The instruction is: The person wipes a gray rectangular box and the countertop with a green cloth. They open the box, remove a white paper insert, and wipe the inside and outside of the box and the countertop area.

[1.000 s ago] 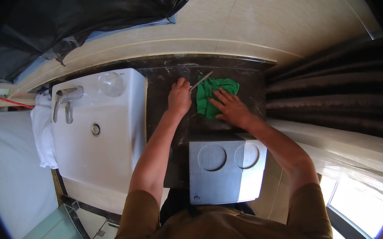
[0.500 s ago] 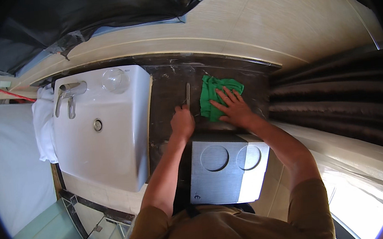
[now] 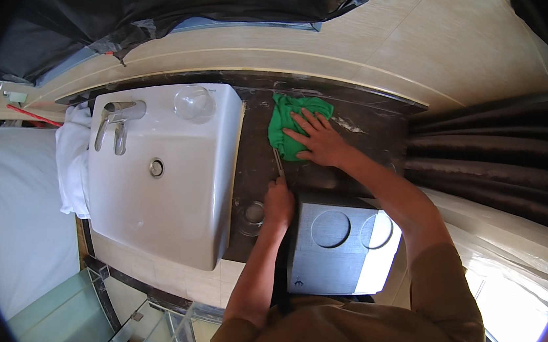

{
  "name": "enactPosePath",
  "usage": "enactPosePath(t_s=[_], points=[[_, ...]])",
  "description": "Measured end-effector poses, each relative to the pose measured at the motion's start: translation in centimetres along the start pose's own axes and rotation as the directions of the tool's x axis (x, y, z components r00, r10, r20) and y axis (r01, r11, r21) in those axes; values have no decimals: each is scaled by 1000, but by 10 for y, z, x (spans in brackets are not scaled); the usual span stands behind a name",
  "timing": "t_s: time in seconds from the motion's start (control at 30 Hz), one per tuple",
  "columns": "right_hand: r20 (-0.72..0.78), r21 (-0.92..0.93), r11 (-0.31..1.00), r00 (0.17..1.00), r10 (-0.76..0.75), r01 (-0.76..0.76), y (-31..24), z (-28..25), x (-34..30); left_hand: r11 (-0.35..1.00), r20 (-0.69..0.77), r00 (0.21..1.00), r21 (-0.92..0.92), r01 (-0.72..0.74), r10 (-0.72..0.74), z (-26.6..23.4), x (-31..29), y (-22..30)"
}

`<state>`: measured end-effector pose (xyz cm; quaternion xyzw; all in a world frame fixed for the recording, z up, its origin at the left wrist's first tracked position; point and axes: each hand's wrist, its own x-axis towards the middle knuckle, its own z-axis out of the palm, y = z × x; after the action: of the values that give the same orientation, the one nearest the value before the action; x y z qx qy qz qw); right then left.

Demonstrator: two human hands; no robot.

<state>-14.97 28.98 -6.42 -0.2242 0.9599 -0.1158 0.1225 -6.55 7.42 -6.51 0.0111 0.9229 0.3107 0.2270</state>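
Observation:
My right hand (image 3: 322, 144) lies flat on a crumpled green cloth (image 3: 280, 121), with its fingers spread across the cloth's right side on the dark stone counter (image 3: 254, 133). Closed around a slim, grey metal tool (image 3: 278, 162) is my left hand (image 3: 280, 203), nearer to my body. The tool points away from me, its far end at the cloth's near edge; its exact kind does not show. Beside my left wrist stands a round clear glass dish (image 3: 252, 214).
A white sink (image 3: 159, 208) with a chrome tap (image 3: 120, 116) fills the left side. A clear glass bowl (image 3: 193, 103) sits on its back ledge. In front of my body is a silver-grey box (image 3: 329, 264) with two round recesses. Dark curtains (image 3: 482, 141) hang at right.
My right hand and the cloth have shifted away from me along the counter. My left hand with the tool has drawn back toward my body. The view has also moved a little.

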Motion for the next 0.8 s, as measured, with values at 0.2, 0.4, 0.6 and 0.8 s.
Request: enactPosePath(t_s=[0.2, 0.4, 0.6, 0.8], points=[[-1, -12, 999, 999, -45, 45, -14, 2, 68, 996, 69, 998, 86, 0, -6, -8, 4, 8], [-25, 25, 998, 998, -55, 55, -9, 5, 86, 944, 214, 968, 327, 54, -130, -26, 5, 34], [-81, -3, 1000, 996, -29, 29, 21, 4, 43, 908, 119, 989, 398, -128, 87, -36, 17, 50], [-30, 2, 998, 997, 68, -68, 64, -3, -24, 940, 161, 936, 89, -330, 313, -43, 30, 65]])
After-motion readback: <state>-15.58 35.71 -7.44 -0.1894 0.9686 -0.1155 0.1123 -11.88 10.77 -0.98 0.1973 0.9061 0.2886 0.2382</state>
